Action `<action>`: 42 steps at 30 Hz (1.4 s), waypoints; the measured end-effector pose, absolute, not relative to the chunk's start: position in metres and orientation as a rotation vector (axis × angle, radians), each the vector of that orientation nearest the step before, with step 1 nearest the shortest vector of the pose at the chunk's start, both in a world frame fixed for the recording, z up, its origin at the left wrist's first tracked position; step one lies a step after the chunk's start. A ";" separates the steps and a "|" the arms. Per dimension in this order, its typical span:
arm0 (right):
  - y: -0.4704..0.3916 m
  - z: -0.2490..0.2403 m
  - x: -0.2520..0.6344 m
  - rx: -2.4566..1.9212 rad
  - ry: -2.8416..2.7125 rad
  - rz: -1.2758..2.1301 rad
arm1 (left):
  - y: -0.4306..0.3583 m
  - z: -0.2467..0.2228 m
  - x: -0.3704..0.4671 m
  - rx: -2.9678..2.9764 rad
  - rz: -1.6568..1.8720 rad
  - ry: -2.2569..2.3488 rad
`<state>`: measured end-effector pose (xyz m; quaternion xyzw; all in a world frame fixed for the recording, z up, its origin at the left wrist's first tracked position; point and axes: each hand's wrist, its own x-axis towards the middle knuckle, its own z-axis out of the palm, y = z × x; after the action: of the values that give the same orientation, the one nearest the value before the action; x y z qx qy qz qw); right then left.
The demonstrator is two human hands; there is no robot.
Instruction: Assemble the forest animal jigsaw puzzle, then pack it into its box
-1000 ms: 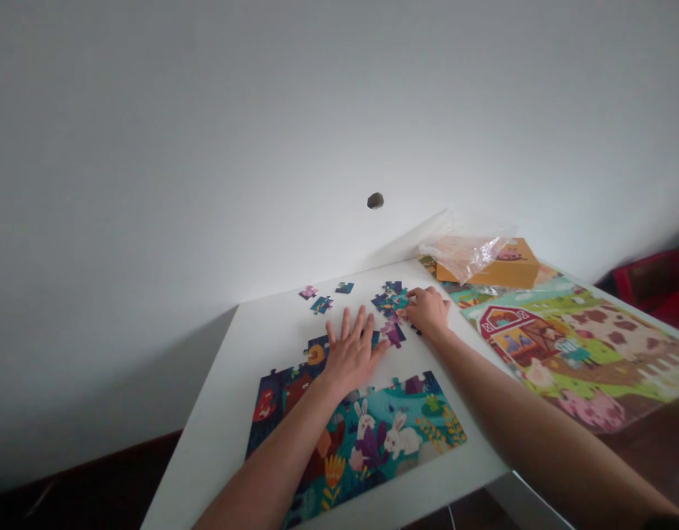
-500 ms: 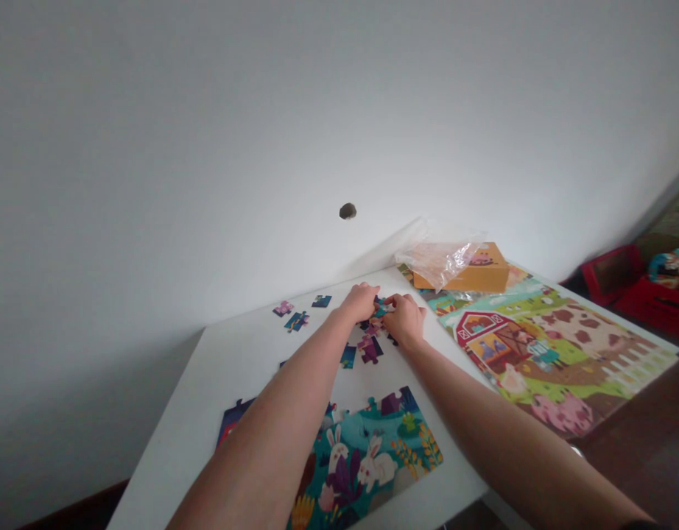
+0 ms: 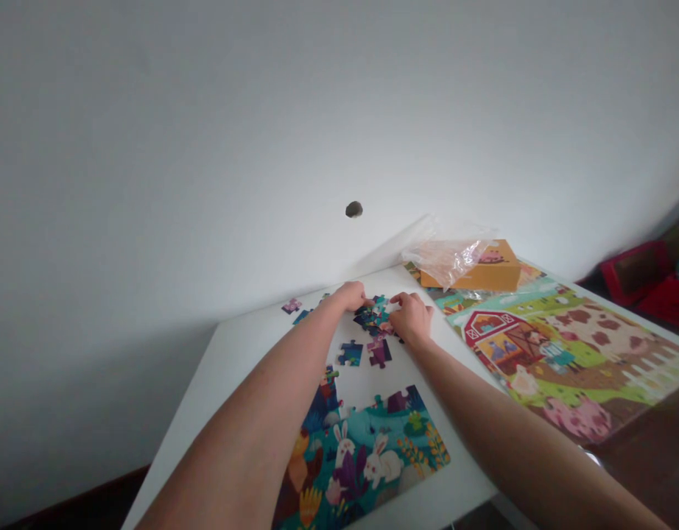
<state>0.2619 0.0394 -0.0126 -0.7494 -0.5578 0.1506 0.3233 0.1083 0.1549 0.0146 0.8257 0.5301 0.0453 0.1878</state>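
Small heap of loose cardboard jigsaw pieces, teal, dark blue and purple [image 3: 375,315], lies toward the far edge of the white table [image 3: 207,383], between my two hands. My left hand [image 3: 351,296] is at its left side, index finger reaching to the pieces; I can't tell whether those fingers pinch one. My right hand [image 3: 412,318] is at the right side, fingers curled, index and thumb toward the heap; grip on a piece not clear to me. Just nearer than the heap: a blue piece [image 3: 350,353] and a purple piece [image 3: 379,353], flat, side by side. Nearer still, a partly joined woodland puzzle with white rabbits [image 3: 367,449], its left part hidden under my left forearm. Beyond that forearm I note a pink-purple piece [image 3: 291,305]. Off to the right, a colourful farm picture with barn and cow [image 3: 560,353] lies flat; on its far part sits an orange-yellow box [image 3: 497,277], a crumpled clear plastic bag [image 3: 447,259] partly over it. Farther right, a red open case [image 3: 641,272], cut off by the frame. Dark hole [image 3: 353,210] in the pale wall [image 3: 262,147].
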 end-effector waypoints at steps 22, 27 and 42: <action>0.046 -0.026 0.270 -1.986 -1.509 0.302 | -0.024 -0.003 -0.120 1.689 0.989 1.668; 0.052 -0.034 0.276 -1.983 -1.498 0.299 | -0.022 -0.006 -0.119 1.806 0.967 1.610; 0.052 -0.033 0.276 -1.998 -1.500 0.274 | -0.018 -0.015 -0.136 1.536 1.187 1.566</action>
<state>0.2758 0.0522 -0.0335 -0.7560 -0.5676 0.1038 0.3090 -0.1359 -0.0178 -0.0146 0.5838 0.5954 0.4512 0.3181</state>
